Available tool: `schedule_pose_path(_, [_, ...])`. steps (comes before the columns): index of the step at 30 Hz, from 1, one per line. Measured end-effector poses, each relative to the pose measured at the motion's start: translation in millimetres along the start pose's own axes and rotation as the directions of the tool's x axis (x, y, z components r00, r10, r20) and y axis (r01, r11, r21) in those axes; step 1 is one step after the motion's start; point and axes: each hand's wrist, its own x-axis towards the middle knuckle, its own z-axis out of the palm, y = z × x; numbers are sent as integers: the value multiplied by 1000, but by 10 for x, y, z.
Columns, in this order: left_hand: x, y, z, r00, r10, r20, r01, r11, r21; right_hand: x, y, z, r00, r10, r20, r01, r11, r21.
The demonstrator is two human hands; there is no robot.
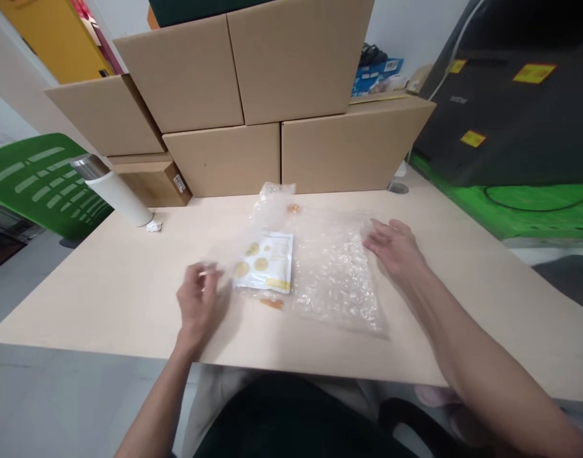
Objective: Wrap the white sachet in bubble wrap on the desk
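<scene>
A sheet of clear bubble wrap (pixel 336 273) lies flat on the pale wooden table (pixel 105 286). My right hand (pixel 393 247) rests palm down on its right edge, fingers stretched out. A white pouch with yellow circles (pixel 265 261) lies on the wrap's left part. My left hand (pixel 199 299) hovers just left of the pouch, blurred, fingers curled; I cannot make out whether it holds anything. A small clear bag (pixel 274 196) with an orange bit lies behind the pouch. A small orange strip (pixel 272 303) lies in front of it.
Several cardboard boxes (pixel 253 102) are stacked along the table's back edge. A white flask with a metal lid (pixel 112 189) lies tilted at the back left, next to a crumpled white scrap (pixel 154 226). A green chair (pixel 43 181) stands left; a black printer (pixel 515 95) right.
</scene>
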Motion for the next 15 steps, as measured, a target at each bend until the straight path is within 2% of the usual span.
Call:
schedule_pose_path(2, [-9,-100,-150,985,-143,-93,136,988,-79,-79,-23,46,996,58,-65,-56,998,26])
schedule_pose_path(4, [-60,-171,-310,974,-174,-142,187,979,81,-149,-56,91,992,113,-51,-113,994,6])
schedule_pose_path(6, [-139,-176,-421,974,-63,-219,141,923,358,-203,-88,121,984,180,7,-179,983,-31])
schedule_pose_path(8, [-207,-106,-436,969,68,-238,70,847,526,-236,-110,130,972,229,59,-226,973,-44])
schedule_pose_path(9, [-222,-49,-403,976,89,-198,36,831,556,-244,-115,128,968,238,85,-235,971,-38])
schedule_pose_path(11, [-199,81,-271,999,38,4,-34,835,549,-243,-116,115,968,225,111,-226,974,-9])
schedule_pose_path(12, [-160,142,-183,989,13,146,-90,841,533,-236,-113,107,971,212,111,-214,977,7])
schedule_pose_path(13, [-108,193,-91,958,-1,285,-152,843,515,-227,-109,99,974,197,107,-201,979,20])
schedule_pose_path(14, [-48,231,0,929,-21,371,-187,836,516,-217,-104,92,978,181,103,-185,982,27])
schedule_pose_path(15, [14,254,84,916,-50,399,-189,822,538,-206,-99,86,984,156,86,-159,987,27])
